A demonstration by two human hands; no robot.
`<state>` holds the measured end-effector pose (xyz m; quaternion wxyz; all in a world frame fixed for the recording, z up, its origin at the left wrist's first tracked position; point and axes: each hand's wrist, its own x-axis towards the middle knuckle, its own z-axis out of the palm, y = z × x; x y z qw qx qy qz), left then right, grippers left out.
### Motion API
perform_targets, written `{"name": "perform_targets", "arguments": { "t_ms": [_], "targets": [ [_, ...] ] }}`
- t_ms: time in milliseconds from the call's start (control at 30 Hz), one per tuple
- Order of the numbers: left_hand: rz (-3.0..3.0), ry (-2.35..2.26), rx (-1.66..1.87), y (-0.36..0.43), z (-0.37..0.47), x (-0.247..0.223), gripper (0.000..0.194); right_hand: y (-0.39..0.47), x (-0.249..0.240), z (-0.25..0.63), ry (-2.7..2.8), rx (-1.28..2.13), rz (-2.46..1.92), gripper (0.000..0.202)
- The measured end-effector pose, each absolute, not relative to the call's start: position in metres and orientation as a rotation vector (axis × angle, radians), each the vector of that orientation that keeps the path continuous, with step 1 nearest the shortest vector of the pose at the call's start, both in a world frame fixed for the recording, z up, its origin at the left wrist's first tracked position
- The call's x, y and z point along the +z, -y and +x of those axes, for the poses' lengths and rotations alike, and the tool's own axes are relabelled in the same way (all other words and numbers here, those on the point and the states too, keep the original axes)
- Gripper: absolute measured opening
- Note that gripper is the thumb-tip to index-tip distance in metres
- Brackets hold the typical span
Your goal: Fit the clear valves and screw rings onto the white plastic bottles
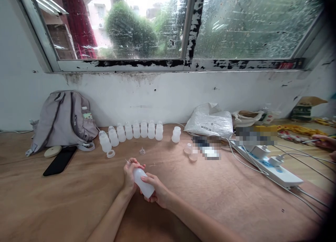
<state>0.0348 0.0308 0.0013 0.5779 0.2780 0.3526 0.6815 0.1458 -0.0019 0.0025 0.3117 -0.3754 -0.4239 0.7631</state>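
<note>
Near middle of the wooden table [65,207], one white bottle [144,183], tilted, clasped between two bare hands. Right hand [159,189]: fingers wrapped round the body, thumb on top. Left hand [130,175]: fingers bent close about the upper end, hiding it; a thin tip pokes out past them, too small to name.

Open wood either side of the forearms, and ahead as far as the small parts: one clear teat [142,151]; one ring [110,153] to its left, just before the row's end; two clear plastic pieces [193,156] to the right, beside a blurred patch.

Left: one flat black object [60,161], one round cream object [53,151] just beside it, one grey backpack [61,119] behind. Right: one white power strip [285,175], its cables [243,161] looping across the wood and blocking that side; another person's hand [324,142] at the margin.

Farther: eight capped bottles [136,130] in a curved row, a gap, then one open-necked bottle [176,134]. White bottles total ten. One silvery bag [212,121] behind, right. Wall [147,95] bounds the back edge; window [147,28] above.
</note>
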Motion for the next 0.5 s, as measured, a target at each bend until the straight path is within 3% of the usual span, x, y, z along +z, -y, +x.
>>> {"name": "perform_targets", "arguments": {
  "t_ms": [233, 500],
  "targets": [
    [0.717, -0.735, 1.587, -0.031, 0.033, 0.004, 0.012, -0.001, -0.002, 0.148, 1.098, 2.075, -0.882, 0.038],
    [0.679, -0.694, 1.359, -0.032, 0.038, 0.008, 0.038, -0.01, -0.006, 0.143, 1.005, 1.842, -0.781, 0.043]
  ]
}}
